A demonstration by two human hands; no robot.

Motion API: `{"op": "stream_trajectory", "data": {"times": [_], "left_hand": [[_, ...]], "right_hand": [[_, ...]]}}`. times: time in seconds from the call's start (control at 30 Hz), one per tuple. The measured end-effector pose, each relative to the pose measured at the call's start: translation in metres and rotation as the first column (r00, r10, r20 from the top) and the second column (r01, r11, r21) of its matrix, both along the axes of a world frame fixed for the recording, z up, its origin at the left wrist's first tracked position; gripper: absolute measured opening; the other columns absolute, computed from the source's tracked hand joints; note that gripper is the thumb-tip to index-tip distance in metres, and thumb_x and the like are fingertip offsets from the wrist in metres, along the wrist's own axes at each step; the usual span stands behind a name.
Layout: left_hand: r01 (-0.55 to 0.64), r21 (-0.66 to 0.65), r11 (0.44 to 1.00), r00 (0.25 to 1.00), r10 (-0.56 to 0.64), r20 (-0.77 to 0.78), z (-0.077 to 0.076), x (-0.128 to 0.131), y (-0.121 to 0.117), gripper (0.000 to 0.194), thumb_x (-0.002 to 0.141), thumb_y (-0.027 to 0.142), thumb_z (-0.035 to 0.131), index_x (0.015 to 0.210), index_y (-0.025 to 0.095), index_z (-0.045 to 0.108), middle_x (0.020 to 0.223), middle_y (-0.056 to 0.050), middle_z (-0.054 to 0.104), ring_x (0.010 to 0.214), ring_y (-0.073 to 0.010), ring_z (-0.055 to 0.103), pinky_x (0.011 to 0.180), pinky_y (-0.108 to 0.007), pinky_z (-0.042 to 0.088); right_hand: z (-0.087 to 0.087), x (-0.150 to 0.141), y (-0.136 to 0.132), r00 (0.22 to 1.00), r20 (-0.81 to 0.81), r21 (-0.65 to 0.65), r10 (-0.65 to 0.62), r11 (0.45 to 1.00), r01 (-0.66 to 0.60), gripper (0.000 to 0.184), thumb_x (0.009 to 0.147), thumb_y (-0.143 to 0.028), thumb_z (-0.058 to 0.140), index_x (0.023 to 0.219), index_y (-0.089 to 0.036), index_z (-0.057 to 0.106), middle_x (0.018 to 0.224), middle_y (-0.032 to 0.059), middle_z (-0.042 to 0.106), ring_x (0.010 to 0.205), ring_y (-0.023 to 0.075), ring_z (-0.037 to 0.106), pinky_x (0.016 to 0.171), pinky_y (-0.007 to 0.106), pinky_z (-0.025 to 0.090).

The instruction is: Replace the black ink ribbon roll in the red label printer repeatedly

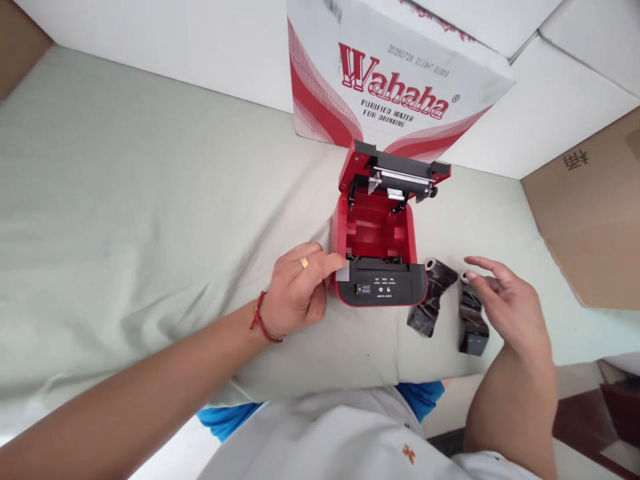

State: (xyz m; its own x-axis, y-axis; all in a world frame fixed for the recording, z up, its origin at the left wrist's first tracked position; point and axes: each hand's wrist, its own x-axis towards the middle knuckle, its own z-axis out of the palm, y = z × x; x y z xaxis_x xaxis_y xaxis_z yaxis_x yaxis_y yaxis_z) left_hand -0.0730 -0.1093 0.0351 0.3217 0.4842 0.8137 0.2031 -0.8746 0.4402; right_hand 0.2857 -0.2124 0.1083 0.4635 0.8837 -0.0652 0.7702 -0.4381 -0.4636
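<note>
A red and black label printer point(380, 283) stands on the cloth with its lid point(395, 170) raised. Its red inner bay shows no roll. My left hand point(300, 287) is at the printer's left front corner, index finger stretched onto the corner and thumb apart, other fingers curled. Toward the right, my right hand point(510, 300) hovers at a black ribbon roll point(473, 320), thumb and index finger apart near its white core; whether the thumb touches it I cannot tell. A second black ribbon roll point(433, 300) lies between that roll and the printer, partly unwound.
Behind the printer stands a white and red Wahaha water carton point(395, 87). A brown cardboard box point(590, 207) is at the right. Pale green cloth point(150, 200) covers the table, whose front edge runs close to my body.
</note>
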Motion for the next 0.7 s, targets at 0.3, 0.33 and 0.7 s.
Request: {"op": "stream_trajectory", "data": {"times": [0.3, 0.33, 0.7], "left_hand": [[0.016, -0.043, 0.999, 1.0, -0.015, 0.019, -0.001, 0.0, -0.001, 0.046, 0.089, -0.006, 0.044, 0.121, 0.021, 0.064, 0.071, 0.003, 0.057, 0.06, -0.0152, 0.05, 0.059, -0.026, 0.04], [0.016, -0.045, 0.999, 1.0, -0.015, 0.025, -0.001, 0.0, -0.001, 0.046, 0.088, -0.006, 0.045, 0.121, 0.021, 0.064, 0.07, 0.004, 0.058, 0.06, -0.0151, 0.05, 0.06, -0.025, 0.041], [0.001, -0.043, 0.999, 1.0, -0.001, 0.013, 0.0, 0.001, -0.001, 0.047, 0.089, -0.007, 0.042, 0.121, 0.021, 0.062, 0.069, 0.004, 0.059, 0.06, -0.0136, 0.05, 0.059, -0.024, 0.041]], "right_hand": [[-0.026, 0.056, -0.035, 0.964, 0.262, 0.0, 0.049, 0.999, -0.05, 0.046, 0.094, -0.052, 0.061, 0.126, -0.025, 0.079, 0.135, 0.0137, 0.078, 0.078, 0.0231, 0.071, 0.084, 0.047, 0.062], [-0.028, 0.055, -0.034, 0.959, 0.278, 0.009, 0.061, 0.998, -0.067, 0.046, 0.094, -0.051, 0.06, 0.127, -0.024, 0.079, 0.134, 0.0139, 0.079, 0.077, 0.0228, 0.071, 0.083, 0.046, 0.062], [-0.007, 0.048, -0.026, 0.885, 0.424, -0.112, 0.191, 0.981, -0.158, 0.043, 0.097, -0.047, 0.057, 0.127, -0.026, 0.079, 0.126, 0.0119, 0.082, 0.088, 0.0311, 0.076, 0.076, 0.047, 0.057]]}}
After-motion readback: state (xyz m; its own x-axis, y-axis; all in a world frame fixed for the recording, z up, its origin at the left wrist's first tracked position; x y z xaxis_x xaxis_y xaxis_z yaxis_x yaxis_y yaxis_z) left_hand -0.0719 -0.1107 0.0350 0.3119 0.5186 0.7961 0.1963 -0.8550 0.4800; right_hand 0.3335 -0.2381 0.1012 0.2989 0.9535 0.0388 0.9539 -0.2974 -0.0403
